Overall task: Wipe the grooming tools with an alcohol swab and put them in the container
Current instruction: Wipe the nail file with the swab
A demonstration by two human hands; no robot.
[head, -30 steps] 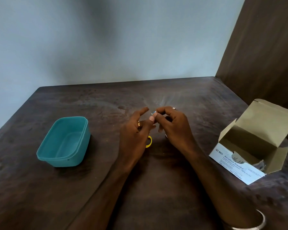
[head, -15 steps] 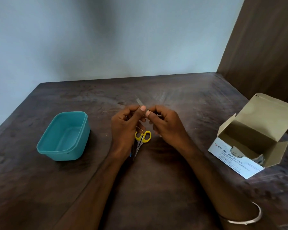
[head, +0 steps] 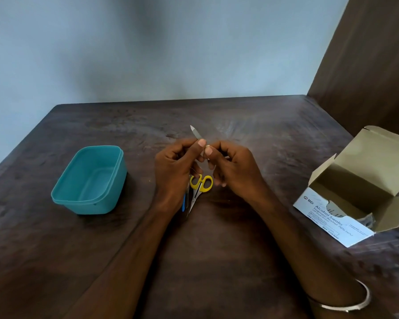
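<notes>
My left hand (head: 173, 171) pinches a slim metal nail file (head: 195, 134) whose pointed tip sticks up and away above the fingers. My right hand (head: 235, 171) pinches a small white alcohol swab (head: 208, 146) against the file's lower part, right beside my left thumb. On the table under my hands lie yellow-handled scissors (head: 202, 184) and a thin blue-handled tool (head: 183, 202), both partly hidden by my left hand. The teal plastic container (head: 88, 200) stands open to the left with nothing visible inside.
An opened cardboard box of alcohol swabs (head: 332, 212) sits at the right, its flap raised, with packets showing in the torn front. The dark wooden table (head: 217, 261) meets a pale wall at the back and a brown panel at the right.
Both hands have lifted off the table, uncovering the scissors and blue tool. The nail file now sticks out above my left fingers, and my right fingers have closed in on it.
</notes>
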